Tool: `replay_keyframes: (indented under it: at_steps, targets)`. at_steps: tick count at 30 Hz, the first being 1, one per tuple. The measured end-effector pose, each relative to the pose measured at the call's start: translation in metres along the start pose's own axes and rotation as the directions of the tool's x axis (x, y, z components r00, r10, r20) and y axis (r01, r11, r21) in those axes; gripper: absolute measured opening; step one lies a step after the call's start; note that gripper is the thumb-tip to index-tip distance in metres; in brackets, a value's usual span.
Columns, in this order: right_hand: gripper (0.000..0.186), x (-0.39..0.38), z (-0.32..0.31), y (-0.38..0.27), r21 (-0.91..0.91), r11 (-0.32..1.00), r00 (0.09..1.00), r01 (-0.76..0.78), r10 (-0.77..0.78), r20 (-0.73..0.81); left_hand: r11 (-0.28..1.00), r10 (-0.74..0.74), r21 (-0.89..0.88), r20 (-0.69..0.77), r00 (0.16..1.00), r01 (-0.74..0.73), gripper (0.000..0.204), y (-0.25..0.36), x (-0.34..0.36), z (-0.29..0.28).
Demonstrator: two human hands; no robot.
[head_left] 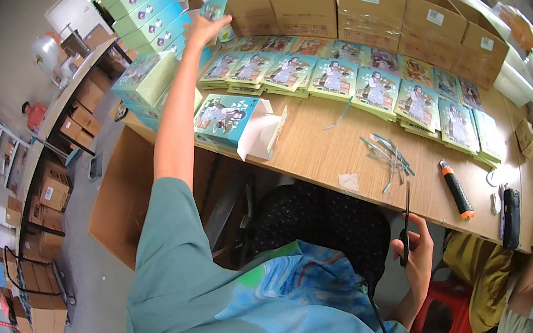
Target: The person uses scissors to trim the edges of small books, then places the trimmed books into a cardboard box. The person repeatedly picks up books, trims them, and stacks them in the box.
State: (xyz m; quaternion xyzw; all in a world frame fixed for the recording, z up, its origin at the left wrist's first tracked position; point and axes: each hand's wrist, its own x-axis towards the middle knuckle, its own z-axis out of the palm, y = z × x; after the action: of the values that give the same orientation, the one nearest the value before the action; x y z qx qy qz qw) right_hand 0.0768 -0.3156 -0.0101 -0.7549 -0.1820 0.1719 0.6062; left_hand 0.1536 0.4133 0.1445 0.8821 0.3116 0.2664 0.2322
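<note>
Head view: the biggest thing before me is the wooden table (306, 135). Along its far side stands a row of open cardboard boxes (303, 1). At the far left rises a tall pile of green boxes (146, 17). In front of the cardboard boxes, the booklets (334, 78) lie in a curved line of stacks, their covers facing up. Nearer to me, at the table's front edge, one teal box (225, 117) lies with its white flap open.

My left hand (200, 32) is stretched far out, beyond this box. At its fingers is a teal card (216, 7), but I cannot tell if they pinch it or only touch it. A bottle (226, 35) is just behind, partly covered. My right hand (418, 247) is low, by the front edge, with fingers bent around the handles of black scissors (405, 246), blades upward. To the right lies an orange and black cutter (457, 190). Smallest are the thin strips (389, 156), scattered on the wood between stacks and scissors.
</note>
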Motion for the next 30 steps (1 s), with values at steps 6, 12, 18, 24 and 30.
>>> replay_keyframes:
  at_steps: [6, 12, 18, 24, 30]
  targets:
    - [0.066, 0.006, -0.001, 0.0, -0.026, 0.999, 0.999, -0.031, 0.031, 0.033, 0.912, -0.193, 0.366, -0.016, 0.981, 0.185, 0.158, -0.088, 0.033, 0.072]
    - [0.064, 0.003, -0.001, -0.009, 0.024, 0.996, 0.997, -0.083, 0.083, -0.003, 0.887, 0.396, 0.274, -0.039, 0.918, -0.371, 0.047, 0.127, -0.096, 0.05]
    - [0.062, -0.006, -0.007, -0.018, -0.003, 1.0, 0.999, 0.005, -0.005, 0.052, 0.797, 0.418, 0.294, 0.363, 0.833, -0.528, 0.035, 0.219, -0.289, 0.108]
    - [0.061, -0.012, -0.016, -0.015, 0.022, 1.0, 1.0, -0.007, 0.007, -0.006, 0.754, 0.542, 0.192, 0.36, 0.76, -0.628, 0.019, 0.173, -0.297, 0.171]
    - [0.062, -0.011, -0.015, -0.018, 0.021, 1.0, 1.0, -0.006, 0.006, -0.023, 0.516, 0.76, -0.206, 0.558, 0.333, -0.832, 0.036, 0.225, -0.302, 0.163]
